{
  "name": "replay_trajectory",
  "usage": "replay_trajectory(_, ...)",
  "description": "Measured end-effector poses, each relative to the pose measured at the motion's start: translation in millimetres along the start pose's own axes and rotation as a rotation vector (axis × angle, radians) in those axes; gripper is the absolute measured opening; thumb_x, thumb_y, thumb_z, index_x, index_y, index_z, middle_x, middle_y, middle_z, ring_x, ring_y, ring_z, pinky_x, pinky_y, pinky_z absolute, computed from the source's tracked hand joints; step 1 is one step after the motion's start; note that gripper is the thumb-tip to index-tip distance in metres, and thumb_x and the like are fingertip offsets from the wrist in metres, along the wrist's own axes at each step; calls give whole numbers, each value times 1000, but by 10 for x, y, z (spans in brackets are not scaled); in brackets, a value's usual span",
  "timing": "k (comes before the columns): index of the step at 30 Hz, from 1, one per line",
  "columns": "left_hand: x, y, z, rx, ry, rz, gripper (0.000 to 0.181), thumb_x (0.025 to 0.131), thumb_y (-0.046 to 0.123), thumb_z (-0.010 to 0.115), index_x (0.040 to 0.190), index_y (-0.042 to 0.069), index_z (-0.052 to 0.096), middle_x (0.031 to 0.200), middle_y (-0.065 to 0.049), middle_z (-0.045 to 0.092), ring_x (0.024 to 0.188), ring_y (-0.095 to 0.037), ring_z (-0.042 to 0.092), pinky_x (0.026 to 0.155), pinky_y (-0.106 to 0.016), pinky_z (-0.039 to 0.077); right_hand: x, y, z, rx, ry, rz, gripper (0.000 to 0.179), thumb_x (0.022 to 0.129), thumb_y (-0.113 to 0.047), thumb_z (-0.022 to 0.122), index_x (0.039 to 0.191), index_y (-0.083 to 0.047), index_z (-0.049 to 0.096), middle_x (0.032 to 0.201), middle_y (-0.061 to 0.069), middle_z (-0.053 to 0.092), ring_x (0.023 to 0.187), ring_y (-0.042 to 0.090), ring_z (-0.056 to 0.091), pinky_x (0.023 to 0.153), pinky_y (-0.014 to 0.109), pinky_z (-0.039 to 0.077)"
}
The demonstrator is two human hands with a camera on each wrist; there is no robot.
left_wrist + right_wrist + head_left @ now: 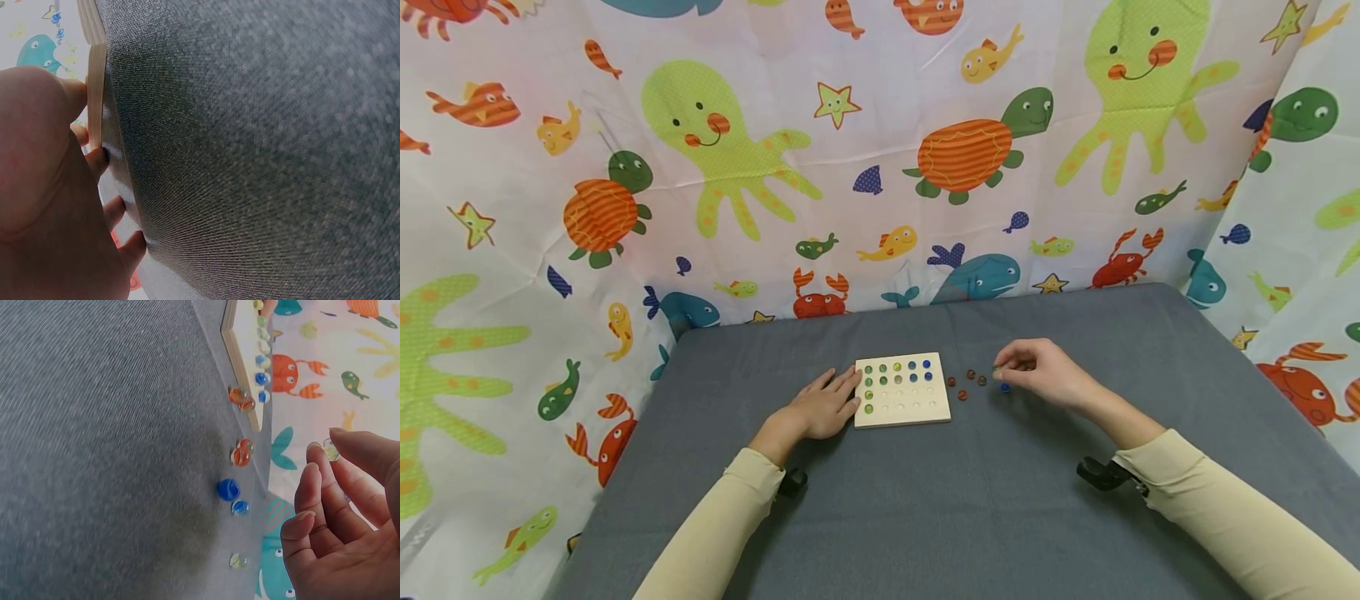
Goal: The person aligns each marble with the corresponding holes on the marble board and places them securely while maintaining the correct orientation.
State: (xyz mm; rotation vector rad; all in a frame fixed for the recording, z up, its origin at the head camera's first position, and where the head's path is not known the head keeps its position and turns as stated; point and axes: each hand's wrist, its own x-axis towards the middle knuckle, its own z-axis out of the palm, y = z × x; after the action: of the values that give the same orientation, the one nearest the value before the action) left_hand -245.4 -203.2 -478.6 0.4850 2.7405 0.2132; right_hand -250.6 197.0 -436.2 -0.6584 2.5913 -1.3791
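A pale wooden board (pixel 901 419) with rows of round hollows lies on the table. Green, yellowish and blue marbles fill its two far rows and its left column; other hollows are bare. My left hand (pixel 822 408) rests at the board's left edge, fingers spread and thumb against the side. To the right of the board, my right hand (pixel 1041 371) pinches a clear greenish marble (pixel 330 449) between thumb and fingertips, raised above the cloth. Below that hand lie a dark blue marble (pixel 229 489), a lighter blue marble (pixel 240 507) and a clear marble (pixel 238 560).
Several orange-brown marbles (pixel 962 395) lie loose between the board and my right hand. Grey cloth (pixel 925 517) covers the table. A curtain (pixel 880 225) printed with sea animals hangs behind and along both sides.
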Motion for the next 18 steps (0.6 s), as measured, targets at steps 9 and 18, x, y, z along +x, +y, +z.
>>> replay_trajectory(9,-30,22,-34,-7,-8,5,61,112,48,29,167,26,13,172,7,7,158,-31,4,124,-58,14,53,-50,95,-1,6,-11,16,96,-13,74,106,-1,73,92,9,71,79,22,61,65,29,51)
replay_trajectory(18,-36,21,-27,-10,-3,3,61,112,47,30,167,27,13,172,7,8,158,-31,5,124,-58,13,90,-86,169,21,-4,-25,18,95,-14,75,106,1,73,91,8,70,79,21,60,65,27,50)
